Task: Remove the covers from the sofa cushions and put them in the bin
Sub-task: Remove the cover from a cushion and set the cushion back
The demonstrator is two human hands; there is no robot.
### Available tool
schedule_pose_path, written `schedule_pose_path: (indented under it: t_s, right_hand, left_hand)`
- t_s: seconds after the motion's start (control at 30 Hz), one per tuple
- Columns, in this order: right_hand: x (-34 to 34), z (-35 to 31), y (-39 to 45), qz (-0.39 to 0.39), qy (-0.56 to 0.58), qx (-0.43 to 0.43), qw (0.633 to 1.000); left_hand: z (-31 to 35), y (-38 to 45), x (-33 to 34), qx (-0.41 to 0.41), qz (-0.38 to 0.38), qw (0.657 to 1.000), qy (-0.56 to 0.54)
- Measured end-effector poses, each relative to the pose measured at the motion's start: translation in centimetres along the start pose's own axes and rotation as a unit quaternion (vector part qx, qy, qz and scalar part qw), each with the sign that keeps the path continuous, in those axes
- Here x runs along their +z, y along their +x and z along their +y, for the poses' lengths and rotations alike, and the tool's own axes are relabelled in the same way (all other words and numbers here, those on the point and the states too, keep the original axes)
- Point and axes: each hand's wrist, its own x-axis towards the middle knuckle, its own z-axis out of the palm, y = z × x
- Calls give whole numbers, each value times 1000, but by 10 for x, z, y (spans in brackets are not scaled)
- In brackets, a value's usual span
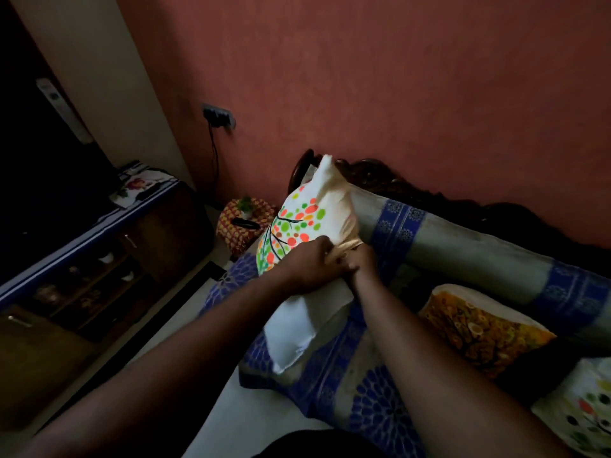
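A cream cushion cover (299,223) printed with a tree of orange and green dots is bunched over the far half of a cushion on the sofa. The bare white inner cushion (299,328) sticks out toward me below the cover's open edge. My left hand (309,259) grips the gathered edge of the cover from the left. My right hand (362,259) grips the same bunched fabric from the right, touching the left hand. Two more covered cushions lie on the seat at right: a yellow-orange one (479,328) and a white one with dots (585,414).
The sofa (360,401) has a blue and grey patterned throw and a dark carved wooden back against a red wall. A patterned stool (243,223) with a small plant stands left of it. A dark cabinet (99,276) runs along the left wall.
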Motion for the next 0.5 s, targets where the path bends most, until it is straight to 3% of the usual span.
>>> schedule_pose_path:
  t_s: [0.07, 0.13, 0.2, 0.33, 0.4, 0.5]
  right_hand:
    - [-6, 4, -17, 9, 27, -10, 1000]
    - [-10, 10, -19, 36, 64, 2, 997]
    - [-14, 11, -17, 53, 104, 1, 993]
    - [-20, 11, -9, 97, 176, 37, 979]
    - [-24, 14, -6, 129, 212, 70, 966]
    - [-31, 22, -16, 81, 328, 65, 939]
  left_hand:
    - [-15, -6, -2, 0, 29, 999, 19]
    - [-37, -11, -1, -2, 111, 992, 59]
    - [-56, -16, 3, 4, 153, 988, 0]
    - [-51, -25, 32, -26, 120, 992, -39]
    - [-34, -35, 50, -35, 124, 984, -124]
    - [-4, -49, 65, -1, 67, 974, -215]
